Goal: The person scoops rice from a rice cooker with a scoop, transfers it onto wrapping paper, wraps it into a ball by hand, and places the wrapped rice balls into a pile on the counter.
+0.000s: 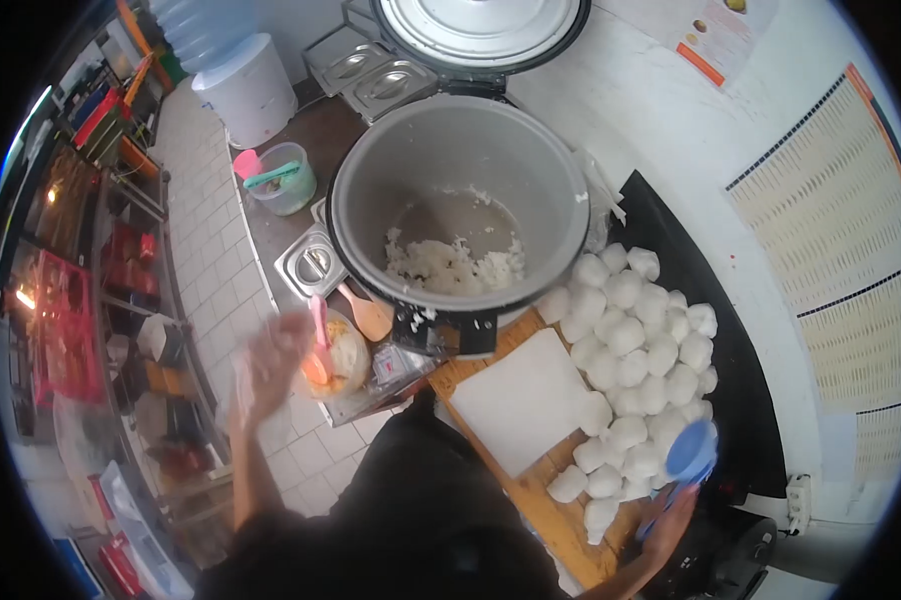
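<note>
My left hand (pixel 269 368), blurred by motion and seemingly in a clear plastic glove, is raised just left of a container of orange-and-white food (pixel 346 362). A pink spoon (pixel 321 335) stands in that container; I cannot tell whether my fingers touch it. At the lower right, my right hand (pixel 671 522) is closed round a blue plastic cup (pixel 693 452), beside a pile of white wrapped balls (pixel 631 365). A sheet of white paper (pixel 521 400) lies on the wooden board (pixel 561 490). Cooked rice (pixel 456 265) lies in the bottom of the large rice cooker (pixel 471 130).
Behind the cooker is its raised lid (pixel 481 30). To its left are a tub with utensils (pixel 283 180), a steel lidded pan (pixel 311 262) and a wooden paddle (pixel 368 312). A water dispenser (pixel 246 90) stands at the upper left. A black appliance (pixel 726 550) is at the lower right.
</note>
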A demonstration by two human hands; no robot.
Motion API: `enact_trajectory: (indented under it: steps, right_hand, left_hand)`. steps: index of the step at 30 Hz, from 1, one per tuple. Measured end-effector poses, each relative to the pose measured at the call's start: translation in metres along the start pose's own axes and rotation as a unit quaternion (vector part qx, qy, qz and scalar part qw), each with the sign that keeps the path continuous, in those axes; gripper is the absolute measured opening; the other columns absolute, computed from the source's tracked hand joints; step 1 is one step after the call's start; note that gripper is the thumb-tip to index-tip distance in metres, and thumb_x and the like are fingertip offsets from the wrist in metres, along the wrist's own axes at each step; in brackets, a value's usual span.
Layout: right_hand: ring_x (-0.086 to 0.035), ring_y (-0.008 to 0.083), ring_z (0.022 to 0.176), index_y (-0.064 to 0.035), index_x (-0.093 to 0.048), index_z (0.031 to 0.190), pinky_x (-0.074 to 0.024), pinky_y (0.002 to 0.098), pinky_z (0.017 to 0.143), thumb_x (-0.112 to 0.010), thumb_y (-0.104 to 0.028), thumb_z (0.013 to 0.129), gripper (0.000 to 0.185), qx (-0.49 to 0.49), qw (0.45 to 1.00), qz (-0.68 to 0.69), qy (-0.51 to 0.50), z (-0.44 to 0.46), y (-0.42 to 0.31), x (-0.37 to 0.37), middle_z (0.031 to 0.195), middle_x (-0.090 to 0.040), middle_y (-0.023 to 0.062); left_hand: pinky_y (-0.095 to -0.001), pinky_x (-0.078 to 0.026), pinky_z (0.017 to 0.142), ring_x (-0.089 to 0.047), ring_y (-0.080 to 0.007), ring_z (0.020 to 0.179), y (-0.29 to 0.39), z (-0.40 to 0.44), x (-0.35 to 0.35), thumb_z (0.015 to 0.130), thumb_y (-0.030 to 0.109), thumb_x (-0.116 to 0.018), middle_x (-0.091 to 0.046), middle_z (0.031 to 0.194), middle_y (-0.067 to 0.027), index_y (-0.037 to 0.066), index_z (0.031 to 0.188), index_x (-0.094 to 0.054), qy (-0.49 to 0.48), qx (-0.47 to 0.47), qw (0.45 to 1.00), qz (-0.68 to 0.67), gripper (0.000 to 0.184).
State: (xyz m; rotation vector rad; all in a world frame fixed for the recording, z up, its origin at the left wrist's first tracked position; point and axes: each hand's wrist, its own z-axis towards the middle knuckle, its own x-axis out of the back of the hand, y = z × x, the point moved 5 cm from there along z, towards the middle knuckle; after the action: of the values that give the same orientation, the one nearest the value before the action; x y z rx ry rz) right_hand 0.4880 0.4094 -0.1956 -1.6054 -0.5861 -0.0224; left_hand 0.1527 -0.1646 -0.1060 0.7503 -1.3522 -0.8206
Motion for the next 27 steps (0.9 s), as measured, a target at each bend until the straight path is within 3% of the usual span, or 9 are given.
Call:
enact_trajectory:
  steps: [3,5,6,8,13,15,19,21,27]
  right_hand:
    - [-0.047,0.0081,0.062,-0.0049,-0.05,0.133,-0.0388,0.0245,0.056,-0.044,-0.031,0.107,0.037,0.118,0.979,0.021,-0.163,-0.042,-0.19,-0.152,0.073,-0.05,-0.0012]
    - [-0.058,0.0202,0.08,0.0006,-0.056,0.125,-0.0471,0.0326,0.074,-0.049,-0.016,0.102,0.029,0.329,0.848,-0.198,-0.366,-0.075,-0.303,-0.275,0.096,-0.062,0.0089]
    - [-0.062,0.0337,0.085,0.0009,-0.057,0.122,-0.0487,0.038,0.076,-0.048,-0.015,0.1,0.028,0.489,0.708,-0.315,-0.401,-0.088,-0.327,-0.331,0.103,-0.065,0.0181]
    - [-0.063,0.042,0.094,0.0004,-0.06,0.107,-0.0482,0.0509,0.08,-0.047,-0.021,0.102,0.026,0.366,0.658,-0.445,-0.485,-0.083,-0.316,-0.443,0.097,-0.066,0.0241]
    - [-0.065,0.0373,0.102,-0.0033,-0.066,0.106,-0.0527,0.0483,0.086,-0.041,-0.037,0.104,0.042,0.438,0.512,-0.499,-0.544,-0.064,-0.237,-0.585,0.106,-0.068,0.0193]
    - [-0.065,0.0362,0.105,-0.0049,-0.069,0.107,-0.0533,0.0476,0.087,-0.041,-0.039,0.104,0.044,0.362,0.345,-0.604,-0.621,-0.103,-0.239,-0.6,0.11,-0.068,0.0165]
    - [-0.067,0.0368,0.103,-0.0063,-0.071,0.106,-0.0536,0.0477,0.086,-0.041,-0.039,0.104,0.045,0.36,0.345,-0.571,-0.652,-0.103,-0.225,-0.572,0.105,-0.069,0.0171]
    - [-0.069,0.0382,0.081,-0.0006,-0.069,0.092,-0.0549,0.0475,0.075,-0.035,-0.046,0.105,0.058,0.266,0.411,-0.639,-0.593,-0.081,-0.233,-0.574,0.08,-0.069,0.0192]
    - [-0.065,0.0296,0.061,-0.0002,-0.065,0.081,-0.0538,0.0433,0.063,-0.022,-0.049,0.107,0.07,0.024,0.375,-0.671,-0.639,-0.075,-0.184,-0.574,0.063,-0.061,0.0145]
  left_hand:
    - [-0.0386,-0.053,0.085,-0.066,-0.0269,0.108,0.062,0.126,-0.012,0.094,0.031,-0.061,-0.068,0.118,-0.0165,0.003,0.132,-0.058,0.023,-0.091,0.988,0.122,0.047]
    - [-0.0429,-0.054,0.087,-0.061,-0.0346,0.118,0.069,0.204,-0.044,0.093,0.031,-0.06,-0.063,0.127,-0.022,0.003,0.141,-0.05,0.032,-0.205,0.958,0.198,0.056]
    - [-0.0449,-0.054,0.088,-0.058,-0.0379,0.123,0.068,0.227,-0.06,0.092,0.027,-0.06,-0.061,0.129,-0.0247,0.003,0.145,-0.045,0.031,-0.246,0.933,0.262,0.059]
    - [-0.0464,-0.054,0.088,-0.058,-0.0395,0.121,0.058,0.249,-0.082,0.09,0.021,-0.058,-0.059,0.131,-0.026,0.006,0.148,-0.042,0.005,-0.2,0.941,0.273,0.062]
    - [-0.0465,-0.058,0.082,-0.062,-0.0397,0.115,0.042,0.261,-0.088,0.084,0.007,-0.055,-0.056,0.135,-0.0268,0.013,0.153,-0.036,-0.022,-0.128,0.954,0.27,0.072]
    - [-0.0428,-0.06,0.074,-0.065,-0.0369,0.109,0.04,0.266,-0.087,0.083,0.005,-0.056,-0.053,0.139,-0.025,0.016,0.154,-0.034,-0.02,-0.092,0.961,0.262,0.075]
    - [-0.0393,-0.06,0.069,-0.065,-0.0344,0.108,0.043,0.267,-0.08,0.082,0.003,-0.056,-0.053,0.139,-0.0223,0.016,0.153,-0.035,-0.032,-0.089,0.967,0.238,0.075]
    - [-0.0383,-0.06,0.072,-0.065,-0.0324,0.11,0.043,0.269,-0.08,0.083,0.002,-0.058,-0.054,0.138,-0.0193,0.016,0.151,-0.039,-0.042,-0.058,0.97,0.232,0.072]
    - [-0.0363,-0.058,0.077,-0.063,-0.0317,0.112,0.038,0.263,-0.077,0.085,0.004,-0.058,-0.054,0.139,-0.0189,0.013,0.151,-0.039,-0.043,-0.057,0.977,0.203,0.069]
